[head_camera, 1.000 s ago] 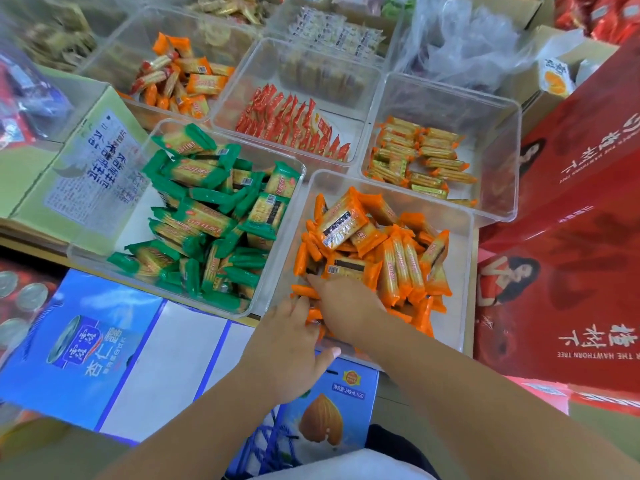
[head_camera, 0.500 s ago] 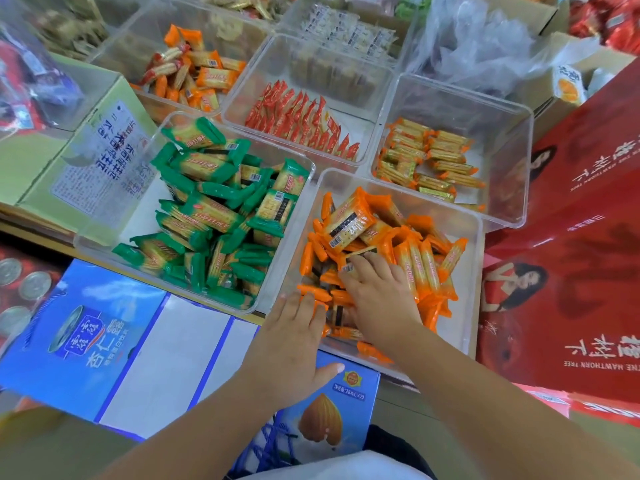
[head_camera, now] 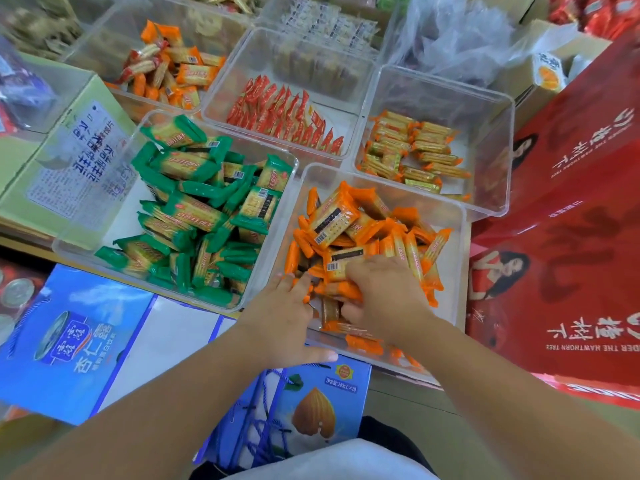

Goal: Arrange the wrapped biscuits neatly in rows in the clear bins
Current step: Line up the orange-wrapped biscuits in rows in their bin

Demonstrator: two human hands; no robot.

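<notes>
A clear bin (head_camera: pixel 453 216) in front of me holds a loose heap of orange-wrapped biscuits (head_camera: pixel 349 223). My right hand (head_camera: pixel 384 296) is inside the bin, fingers curled round several orange packs near the front. My left hand (head_camera: pixel 287 317) rests on the bin's near left corner, fingers straight and reaching in among the packs, thumb lying along the front rim. To the left, another clear bin (head_camera: pixel 69 244) is full of jumbled green-wrapped biscuits (head_camera: pixel 201 209).
Behind are clear bins with red packets (head_camera: pixel 287 116), thin orange-gold packs (head_camera: pixel 412 154) and mixed orange packs (head_camera: pixel 169 71). Red gift boxes (head_camera: pixel 568 237) stand at the right. Blue drink cartons (head_camera: pixel 76 341) lie below the bins, a green carton (head_camera: pixel 69 161) at left.
My right hand has moved further into the orange heap and closed on packs. My left hand has slid forward onto the bin's corner. The camera has drawn nearer.
</notes>
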